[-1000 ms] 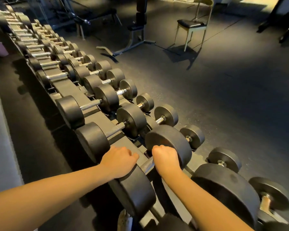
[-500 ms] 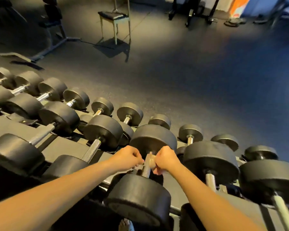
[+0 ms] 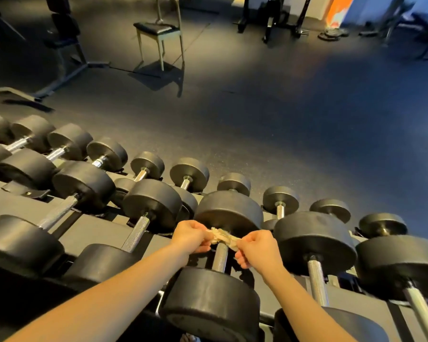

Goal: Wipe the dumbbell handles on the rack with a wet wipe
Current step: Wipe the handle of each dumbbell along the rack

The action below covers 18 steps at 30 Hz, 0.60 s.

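The left grip (image 3: 189, 236) and the right grip (image 3: 257, 248) are both closed tight, fingers curled in, each pinching one end of the wipe (image 3: 222, 236). The wipe is bunched and twisted into a pale cord, pulled taut between the two grips. It crosses the handle (image 3: 220, 256) at its far end, just beside the far head (image 3: 229, 211) of the dumbbell. It lies on top of the bar; whether it loops underneath cannot be told. The left grip sits to the left of the handle and the right grip to its right, with knuckles up and both forearms reaching in from the bottom edge. The rest of the knurled bar shows bare below the wipe, running down to the near head (image 3: 210, 299).

This dumbbell rests on the top tier of the rack (image 3: 92, 228), in a row of others. Just to its left lies a dumbbell with a bare handle (image 3: 136, 233), and to its right another with a bright bar (image 3: 316, 280). Beyond them a lower row holds smaller dumbbells (image 3: 189, 174), heads towards the dark floor (image 3: 282, 119). Across the floor stands a chair (image 3: 158, 30) with a dark seat, and left of it a bench frame (image 3: 67, 45).
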Each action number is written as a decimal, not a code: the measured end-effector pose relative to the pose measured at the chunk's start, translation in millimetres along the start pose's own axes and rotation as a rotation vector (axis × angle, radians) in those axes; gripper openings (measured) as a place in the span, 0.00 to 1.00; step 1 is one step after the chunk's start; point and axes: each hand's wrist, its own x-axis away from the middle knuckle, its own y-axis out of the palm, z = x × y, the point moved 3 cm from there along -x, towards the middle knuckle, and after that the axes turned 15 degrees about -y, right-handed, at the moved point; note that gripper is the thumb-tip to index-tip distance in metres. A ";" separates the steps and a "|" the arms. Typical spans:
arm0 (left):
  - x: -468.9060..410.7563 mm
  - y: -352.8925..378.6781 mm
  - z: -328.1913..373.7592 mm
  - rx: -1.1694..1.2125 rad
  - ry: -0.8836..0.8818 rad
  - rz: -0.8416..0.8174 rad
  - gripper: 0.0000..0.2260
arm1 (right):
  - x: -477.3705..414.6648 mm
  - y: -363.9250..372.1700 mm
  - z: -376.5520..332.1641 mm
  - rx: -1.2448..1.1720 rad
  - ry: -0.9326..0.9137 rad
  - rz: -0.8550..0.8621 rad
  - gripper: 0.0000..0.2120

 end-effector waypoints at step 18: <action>-19.6 38.9 7.0 -0.376 -0.063 -0.147 0.17 | -17.7 10.5 -2.1 0.143 0.023 -0.231 0.14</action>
